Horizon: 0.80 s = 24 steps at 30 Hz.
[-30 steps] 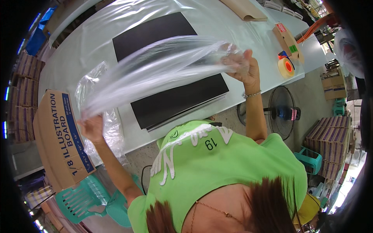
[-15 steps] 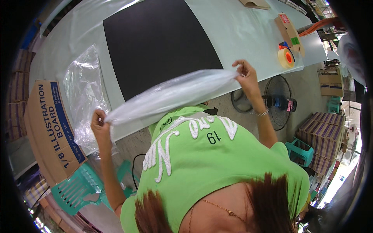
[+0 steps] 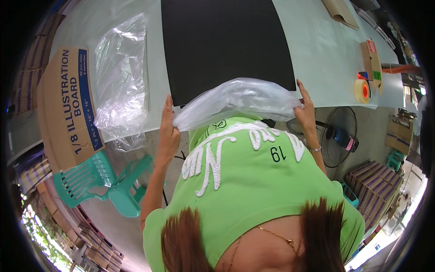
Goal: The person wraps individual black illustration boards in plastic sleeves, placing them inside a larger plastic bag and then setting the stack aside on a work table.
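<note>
Between my two hands stretches a clear plastic bag [image 3: 240, 99], bunched and bulging upward along the near edge of a large black board [image 3: 226, 45]. My left hand [image 3: 169, 129] grips the bag's left end, its fingers pointing away from me beside the board's near left corner. At the other end, my right hand [image 3: 306, 109] pinches the plastic near the board's near right corner, one finger raised. The bag overlaps the board's near edge; whether the board lies inside its mouth I cannot tell.
More clear plastic bags [image 3: 122, 81] lie left of the board, beside a brown carton [image 3: 68, 109]. On the right stand a tape roll [image 3: 362, 90] and a long cardboard box [image 3: 372, 63]. A fan [image 3: 340, 136] and green plastic chairs [image 3: 86, 179] are below the table [image 3: 326, 68].
The stretched bag has come level and closer to the board's near edge, and it now bulges. My hands have drawn nearer each other. The whole view has shifted.
</note>
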Motion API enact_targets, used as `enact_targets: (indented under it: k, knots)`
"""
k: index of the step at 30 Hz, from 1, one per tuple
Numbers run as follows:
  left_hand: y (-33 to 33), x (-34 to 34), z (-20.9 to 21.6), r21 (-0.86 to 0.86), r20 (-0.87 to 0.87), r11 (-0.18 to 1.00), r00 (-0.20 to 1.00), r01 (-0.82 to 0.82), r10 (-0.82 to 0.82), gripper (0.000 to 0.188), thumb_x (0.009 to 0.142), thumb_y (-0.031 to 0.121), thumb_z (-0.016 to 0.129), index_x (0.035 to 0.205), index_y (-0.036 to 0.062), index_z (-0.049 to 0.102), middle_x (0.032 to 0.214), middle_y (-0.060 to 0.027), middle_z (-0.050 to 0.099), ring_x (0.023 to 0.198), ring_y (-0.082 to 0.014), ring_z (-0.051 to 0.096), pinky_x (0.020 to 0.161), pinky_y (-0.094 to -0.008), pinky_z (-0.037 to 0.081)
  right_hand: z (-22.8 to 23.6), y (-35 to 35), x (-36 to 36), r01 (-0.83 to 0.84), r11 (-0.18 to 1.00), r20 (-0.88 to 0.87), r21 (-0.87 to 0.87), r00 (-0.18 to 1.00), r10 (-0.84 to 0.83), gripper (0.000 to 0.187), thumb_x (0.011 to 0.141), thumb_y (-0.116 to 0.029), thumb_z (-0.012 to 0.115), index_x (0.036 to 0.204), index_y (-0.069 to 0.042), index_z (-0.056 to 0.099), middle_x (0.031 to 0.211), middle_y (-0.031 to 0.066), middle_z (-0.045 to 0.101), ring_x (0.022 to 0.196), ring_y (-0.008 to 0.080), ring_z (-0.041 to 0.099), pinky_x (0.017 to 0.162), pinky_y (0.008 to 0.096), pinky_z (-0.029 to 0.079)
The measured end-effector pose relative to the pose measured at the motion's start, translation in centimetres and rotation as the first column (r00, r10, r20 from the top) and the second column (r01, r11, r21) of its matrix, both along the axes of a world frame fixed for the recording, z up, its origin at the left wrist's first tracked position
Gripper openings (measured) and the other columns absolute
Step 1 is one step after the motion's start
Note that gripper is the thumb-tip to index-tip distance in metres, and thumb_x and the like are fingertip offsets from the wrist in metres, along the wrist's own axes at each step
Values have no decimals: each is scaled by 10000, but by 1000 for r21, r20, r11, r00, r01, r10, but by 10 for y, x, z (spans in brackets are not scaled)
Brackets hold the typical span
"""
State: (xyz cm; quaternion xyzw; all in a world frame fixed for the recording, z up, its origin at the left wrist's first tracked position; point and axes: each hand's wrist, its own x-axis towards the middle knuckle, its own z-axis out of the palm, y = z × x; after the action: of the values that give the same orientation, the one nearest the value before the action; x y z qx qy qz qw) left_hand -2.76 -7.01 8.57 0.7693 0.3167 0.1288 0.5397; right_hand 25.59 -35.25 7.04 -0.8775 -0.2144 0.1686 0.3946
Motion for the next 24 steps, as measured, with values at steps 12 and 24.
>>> enact_targets:
  k: [12, 24]
  knots:
    - [-5, -2, -8, 9, -38, 999, 999, -34, 34, 811, 714, -113, 307, 1510, -8, 194, 1565, -197, 225, 1450, -311, 221, 1188, -358, 156, 0, 3, -5, 13, 999, 56, 29, 998, -15, 616, 817, 28, 518, 1420, -90, 469, 1117, 188, 672, 863, 164, 625, 847, 289, 486]
    - [-3, -7, -9, -27, -56, 988, 987, -149, 148, 785, 713, -117, 337, 1478, 58, 357, 1340, -187, 557, 1194, -259, 564, 1039, -287, 372, 47, 11, -6, 116, 973, 96, 201, 986, -138, 553, 746, 118, 471, 1241, -59, 646, 1197, 95, 669, 980, 162, 609, 926, 273, 446]
